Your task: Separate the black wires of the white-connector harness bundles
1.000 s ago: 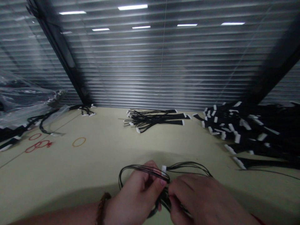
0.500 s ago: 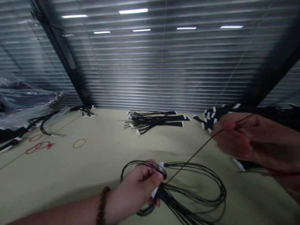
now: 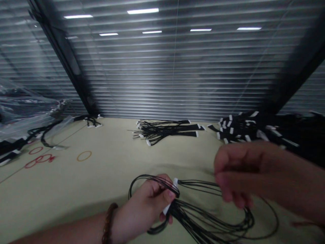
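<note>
A bundle of thin black wires with white connectors is gripped between the thumb and fingers of my left hand. Part of the bundle loops over that hand's fingers, and more loops fan out to the right and downward. My right hand, slightly blurred, hovers over the right-hand loops with its thumb and forefinger pressed together. Whatever lies in that pinch is too small or hidden to make out. One loose wire curves out wide below the right hand.
Black cables with white ends lie at the back of the pale table. A larger heap of cables is at right. Red bands, a yellow band and plastic wrapping are at left. Blinds stand behind.
My right hand has moved left and down toward the loops; the single wire it held taut no longer stretches up to it. My left hand keeps its hold on the bundle.
</note>
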Demonstrator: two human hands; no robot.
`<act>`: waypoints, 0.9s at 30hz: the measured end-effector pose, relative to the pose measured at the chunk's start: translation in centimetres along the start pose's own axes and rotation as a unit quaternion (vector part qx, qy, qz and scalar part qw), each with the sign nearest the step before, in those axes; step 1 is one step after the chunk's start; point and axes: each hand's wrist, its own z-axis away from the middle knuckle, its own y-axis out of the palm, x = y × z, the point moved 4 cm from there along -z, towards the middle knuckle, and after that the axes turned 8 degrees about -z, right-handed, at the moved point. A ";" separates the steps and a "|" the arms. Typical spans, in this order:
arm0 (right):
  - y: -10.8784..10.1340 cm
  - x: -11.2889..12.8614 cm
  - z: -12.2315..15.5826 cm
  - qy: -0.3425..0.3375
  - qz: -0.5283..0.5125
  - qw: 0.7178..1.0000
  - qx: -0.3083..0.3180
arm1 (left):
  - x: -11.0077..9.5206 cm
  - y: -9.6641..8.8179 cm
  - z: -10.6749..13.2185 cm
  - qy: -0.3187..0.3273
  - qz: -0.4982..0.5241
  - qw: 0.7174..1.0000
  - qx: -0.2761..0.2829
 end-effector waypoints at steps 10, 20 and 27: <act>4.2 -2.9 0.5 -0.094 0.409 0.905 -0.071 | -0.1 0.2 0.0 0.030 -0.025 0.999 0.010; 4.5 -2.7 0.6 -0.111 0.416 0.901 -0.058 | 0.2 0.3 0.2 0.061 -0.023 0.998 0.015; 4.6 -2.6 0.6 -0.112 0.396 0.910 -0.054 | 0.0 0.6 0.8 0.063 -0.055 0.996 0.031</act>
